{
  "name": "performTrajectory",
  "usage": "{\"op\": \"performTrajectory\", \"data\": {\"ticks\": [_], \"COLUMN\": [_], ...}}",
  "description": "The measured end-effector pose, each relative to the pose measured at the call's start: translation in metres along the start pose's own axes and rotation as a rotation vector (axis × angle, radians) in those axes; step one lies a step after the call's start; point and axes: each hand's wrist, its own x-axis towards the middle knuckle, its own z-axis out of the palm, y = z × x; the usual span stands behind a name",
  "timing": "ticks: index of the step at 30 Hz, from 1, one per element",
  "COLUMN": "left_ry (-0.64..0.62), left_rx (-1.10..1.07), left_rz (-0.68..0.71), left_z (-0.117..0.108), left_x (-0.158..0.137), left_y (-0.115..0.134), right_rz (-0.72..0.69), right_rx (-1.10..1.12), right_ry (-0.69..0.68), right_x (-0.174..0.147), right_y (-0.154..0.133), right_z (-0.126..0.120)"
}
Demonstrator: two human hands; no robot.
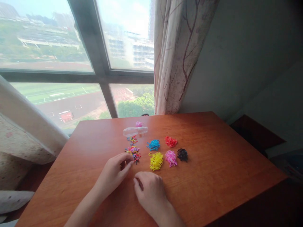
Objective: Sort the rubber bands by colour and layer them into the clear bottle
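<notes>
1. The table [213, 157] was the biggest thing, brown wood, far edge up against the window side.
2. Left hand [117, 165] came in from the near edge, forearm slanting toward the far edge, wrist arched, palm down. Thumb and index nearly met at the mixed band pile [132, 150]; honestly couldn't tell if they'd pinched a band.
3. Right hand [150, 189] sat just beside it, nearer the near edge, back up, fingers curled under, thumb tucked by the index. Couldn't tell if anything was in there.
4. Clear plastic container [134, 131] lay sideways near the far edge.
5. Yellow pile [156, 161] was past the right hand, toward the far edge.
6. Pink pile [171, 158], blue pile [153, 144], red pile [170, 141] and black pile [182, 154] sat around it, black closest to the right edge.
7. Small purple bundle [139, 124] was by the far edge.
</notes>
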Motion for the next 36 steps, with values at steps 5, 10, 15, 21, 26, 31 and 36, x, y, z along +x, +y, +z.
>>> {"op": "performTrajectory", "data": {"ticks": [5, 10, 15, 21, 26, 31, 36], "left_ry": [-0.014, -0.115, -0.157, -0.176, -0.16, -0.113, -0.027], "left_rx": [0.1, 0.28, 0.341, 0.396, 0.374, 0.323, 0.316], "left_rz": [0.083, 0.173, 0.174, 0.11, 0.106, 0.131, 0.059], "left_z": [0.006, 0.027, 0.055, 0.078, 0.075, 0.043, -0.003], "left_x": [0.023, 0.073, 0.12, 0.145, 0.147, 0.13, 0.098], "left_y": [0.023, 0.057, 0.077, 0.08, 0.078, 0.064, 0.021], "right_rz": [0.026, 0.074, 0.078, 0.078, 0.061, 0.036, 0.028], "right_rx": [-0.026, -0.067, -0.078, -0.078, -0.074, -0.047, -0.027], "right_ry": [-0.038, -0.085, -0.105, -0.113, -0.071, -0.035, -0.034], "right_x": [0.001, 0.004, 0.005, 0.004, 0.003, 0.003, 0.001], "right_y": [-0.001, -0.004, -0.005, -0.005, -0.004, -0.003, -0.005], "right_z": [-0.001, -0.004, -0.007, -0.006, -0.002, -0.002, -0.003]}}
